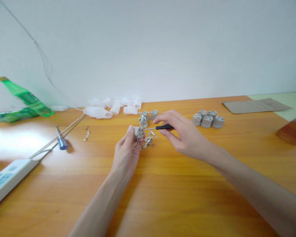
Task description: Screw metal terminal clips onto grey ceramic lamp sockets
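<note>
My left hand holds a small grey ceramic socket body between thumb and fingers. My right hand pinches a black-handled screwdriver, and its thin steel shaft reaches the socket's face. Just below the held socket lies a small heap of metal contact clips. Several similar sockets stand close behind my hands, and a tight group of grey sockets stands to the right of my right hand.
White foam net sleeves lie along the back of the wooden table. To the left are a blue-handled tool, a white power strip and green plastic packaging. Cardboard and an amber container sit right.
</note>
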Available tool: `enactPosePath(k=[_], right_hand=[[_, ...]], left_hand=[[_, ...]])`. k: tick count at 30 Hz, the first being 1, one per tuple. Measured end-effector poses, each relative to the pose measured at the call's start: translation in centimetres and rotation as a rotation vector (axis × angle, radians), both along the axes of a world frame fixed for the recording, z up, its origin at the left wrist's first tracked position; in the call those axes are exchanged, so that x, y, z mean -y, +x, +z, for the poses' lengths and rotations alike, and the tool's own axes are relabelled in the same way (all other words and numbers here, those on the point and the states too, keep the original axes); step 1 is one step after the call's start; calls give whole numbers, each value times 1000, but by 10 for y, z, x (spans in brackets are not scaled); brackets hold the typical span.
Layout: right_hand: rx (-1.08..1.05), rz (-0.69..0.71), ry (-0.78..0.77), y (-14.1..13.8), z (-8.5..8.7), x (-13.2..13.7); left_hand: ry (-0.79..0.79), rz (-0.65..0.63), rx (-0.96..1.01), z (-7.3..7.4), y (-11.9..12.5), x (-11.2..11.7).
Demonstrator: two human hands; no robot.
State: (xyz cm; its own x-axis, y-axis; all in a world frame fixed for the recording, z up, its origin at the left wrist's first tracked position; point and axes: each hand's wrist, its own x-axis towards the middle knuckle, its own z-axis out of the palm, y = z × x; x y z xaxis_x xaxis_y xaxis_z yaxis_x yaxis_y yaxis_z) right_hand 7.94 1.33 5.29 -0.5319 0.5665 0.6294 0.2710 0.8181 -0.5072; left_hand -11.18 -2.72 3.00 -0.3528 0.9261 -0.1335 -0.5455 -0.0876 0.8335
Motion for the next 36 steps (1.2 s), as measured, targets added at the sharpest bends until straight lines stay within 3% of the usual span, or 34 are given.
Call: enactPosePath(k=[3, 7, 13, 19, 24, 30, 34, 36], right_hand=[[-38, -63, -48, 0, 0, 2], [70, -179, -120, -1, -1, 3], [-66, 0, -48, 0, -1, 0], [38, -197, -104, 6, 7, -1], [-3, 1, -23, 8, 9, -5], [127, -156, -84, 6, 8, -4], [48, 5, -24, 6, 7, -4], [6, 18, -21, 6, 7, -5]], left_hand=[[27, -22, -23, -1, 1, 1], [20, -39, -15, -3, 3, 2], [29, -21, -18, -4, 1, 1], [15, -70, -37, -10, 7, 3], [-2, -43, 3, -9, 8, 2], [-6, -44, 3, -6, 6, 2], [-7, -33, -4, -4, 4, 1], [-8, -40, -11, -5, 4, 2]])
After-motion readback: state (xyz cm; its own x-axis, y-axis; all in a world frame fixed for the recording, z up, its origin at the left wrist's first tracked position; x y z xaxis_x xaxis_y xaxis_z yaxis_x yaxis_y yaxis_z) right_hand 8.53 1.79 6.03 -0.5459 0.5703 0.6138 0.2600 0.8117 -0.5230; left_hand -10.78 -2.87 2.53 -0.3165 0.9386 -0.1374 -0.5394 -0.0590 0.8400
